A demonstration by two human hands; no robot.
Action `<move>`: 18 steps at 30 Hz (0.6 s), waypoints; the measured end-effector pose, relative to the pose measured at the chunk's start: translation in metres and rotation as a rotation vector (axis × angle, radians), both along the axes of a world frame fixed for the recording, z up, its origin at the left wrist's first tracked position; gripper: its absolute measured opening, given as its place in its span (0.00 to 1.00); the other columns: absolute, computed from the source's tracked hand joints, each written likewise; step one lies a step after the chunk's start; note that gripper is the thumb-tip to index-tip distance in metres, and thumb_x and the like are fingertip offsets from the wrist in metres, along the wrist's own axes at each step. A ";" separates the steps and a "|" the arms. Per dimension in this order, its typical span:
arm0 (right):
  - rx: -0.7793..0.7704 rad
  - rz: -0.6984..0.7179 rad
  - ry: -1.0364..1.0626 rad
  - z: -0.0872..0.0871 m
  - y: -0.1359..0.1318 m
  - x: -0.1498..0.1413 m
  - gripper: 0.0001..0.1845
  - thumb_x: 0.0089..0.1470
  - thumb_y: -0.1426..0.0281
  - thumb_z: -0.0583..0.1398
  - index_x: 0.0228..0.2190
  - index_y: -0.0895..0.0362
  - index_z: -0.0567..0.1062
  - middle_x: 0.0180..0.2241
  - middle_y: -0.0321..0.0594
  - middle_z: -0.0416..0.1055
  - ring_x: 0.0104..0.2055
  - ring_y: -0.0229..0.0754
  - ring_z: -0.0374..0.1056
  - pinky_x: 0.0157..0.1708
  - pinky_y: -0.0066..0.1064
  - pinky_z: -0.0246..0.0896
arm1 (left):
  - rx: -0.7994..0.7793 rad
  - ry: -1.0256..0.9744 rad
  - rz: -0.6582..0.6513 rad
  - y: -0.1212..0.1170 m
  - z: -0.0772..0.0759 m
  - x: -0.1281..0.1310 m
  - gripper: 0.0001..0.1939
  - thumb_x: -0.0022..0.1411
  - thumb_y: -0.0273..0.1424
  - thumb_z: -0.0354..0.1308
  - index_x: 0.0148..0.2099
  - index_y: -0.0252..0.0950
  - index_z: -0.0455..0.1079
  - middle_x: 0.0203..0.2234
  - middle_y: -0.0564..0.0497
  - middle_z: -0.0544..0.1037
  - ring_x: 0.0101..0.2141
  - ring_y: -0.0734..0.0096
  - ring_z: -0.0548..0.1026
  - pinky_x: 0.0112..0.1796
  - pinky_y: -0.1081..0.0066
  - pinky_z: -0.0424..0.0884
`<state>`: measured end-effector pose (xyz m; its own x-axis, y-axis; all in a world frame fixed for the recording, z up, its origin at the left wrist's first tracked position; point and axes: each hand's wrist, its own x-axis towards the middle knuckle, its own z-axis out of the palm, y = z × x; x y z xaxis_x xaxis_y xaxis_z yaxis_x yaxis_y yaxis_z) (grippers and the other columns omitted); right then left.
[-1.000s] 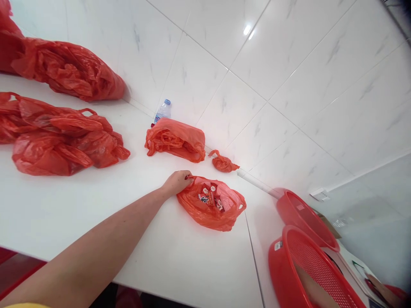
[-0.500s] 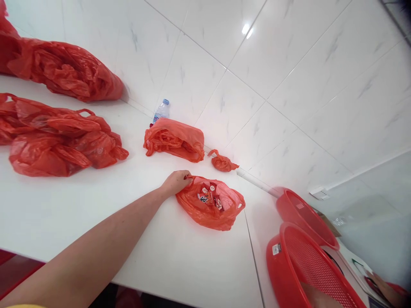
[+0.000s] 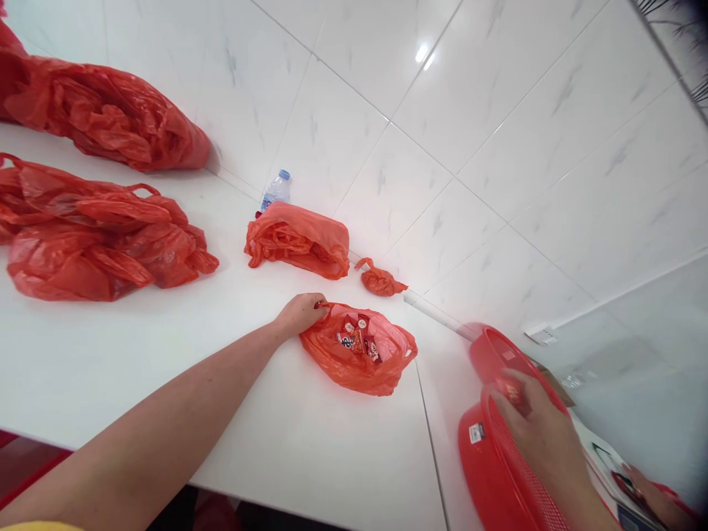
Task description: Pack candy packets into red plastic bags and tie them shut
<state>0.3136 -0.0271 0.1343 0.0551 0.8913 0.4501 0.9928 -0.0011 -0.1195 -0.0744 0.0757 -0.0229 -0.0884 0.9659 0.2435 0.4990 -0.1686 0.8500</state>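
Note:
My left hand (image 3: 302,313) reaches across the white table (image 3: 166,354) and pinches the near rim of a small open red plastic bag (image 3: 359,358). Several small red wrapped packets (image 3: 357,339) lie inside that bag. My right hand (image 3: 534,424) is raised over the nearer red mesh basket (image 3: 498,472) at the lower right, fingers closed around something small and red (image 3: 512,391) that is blurred.
A second red basket (image 3: 498,350) stands behind the first. More red plastic bags lie about: one (image 3: 302,240) in front of a water bottle (image 3: 275,190), a tiny knotted one (image 3: 379,280), and large heaps at the left (image 3: 99,243) and far left (image 3: 105,114). A tiled wall rises behind.
My right hand has risen out of the nearer basket with a small red thing in its fingers. The left hand keeps its hold on the bag's rim.

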 end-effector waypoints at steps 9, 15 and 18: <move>-0.188 0.367 0.146 -0.035 0.030 -0.150 0.23 0.53 0.61 0.52 0.52 0.46 0.64 0.43 0.37 0.73 0.41 0.45 0.70 0.40 0.38 0.64 | -0.008 -0.010 -0.004 -0.002 0.002 -0.001 0.08 0.54 0.35 0.51 0.26 0.39 0.66 0.22 0.54 0.71 0.25 0.70 0.67 0.26 0.72 0.58; -0.089 0.397 0.153 -0.071 0.049 -0.154 0.26 0.52 0.60 0.55 0.53 0.51 0.64 0.55 0.45 0.59 0.57 0.50 0.56 0.53 0.43 0.57 | -0.001 -0.059 -0.011 0.002 -0.002 -0.002 0.08 0.53 0.36 0.53 0.25 0.39 0.65 0.21 0.54 0.70 0.25 0.70 0.66 0.27 0.71 0.58; 0.150 0.283 0.188 -0.089 0.042 -0.142 0.28 0.54 0.58 0.54 0.53 0.58 0.63 0.58 0.54 0.52 0.62 0.56 0.47 0.58 0.50 0.47 | 0.003 -0.113 -0.017 0.003 -0.003 -0.002 0.08 0.52 0.36 0.53 0.25 0.39 0.65 0.21 0.54 0.70 0.25 0.70 0.65 0.27 0.71 0.58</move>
